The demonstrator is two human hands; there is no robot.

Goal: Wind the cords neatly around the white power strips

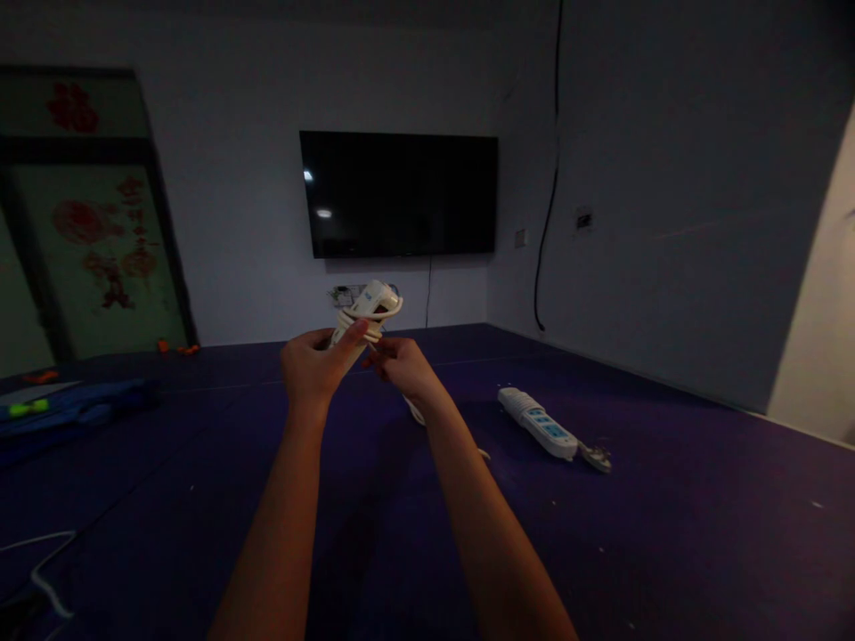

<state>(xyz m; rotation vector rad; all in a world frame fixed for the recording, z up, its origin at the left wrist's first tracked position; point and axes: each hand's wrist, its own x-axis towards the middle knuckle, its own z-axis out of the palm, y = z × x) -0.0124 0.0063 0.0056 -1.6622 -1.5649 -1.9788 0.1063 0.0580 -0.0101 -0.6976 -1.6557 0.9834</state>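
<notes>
A white power strip, tilted upward, has its own cord wound around it in several turns. My left hand is closed on it from the left, thumb pressed across the wound cord. Close by on the right, my right hand has its fingers bent together at the strip's lower end, pinching the cord. A loose length of the white cord hangs down behind my right forearm. On the purple surface to the right lies a second power strip with blue socket faces, its cord wrapped round one end and its plug at the other.
The purple surface carries small white scraps. A blue cloth lies at the left, and a white cable at the lower left. On the far wall is a television. A black cable hangs down the right wall.
</notes>
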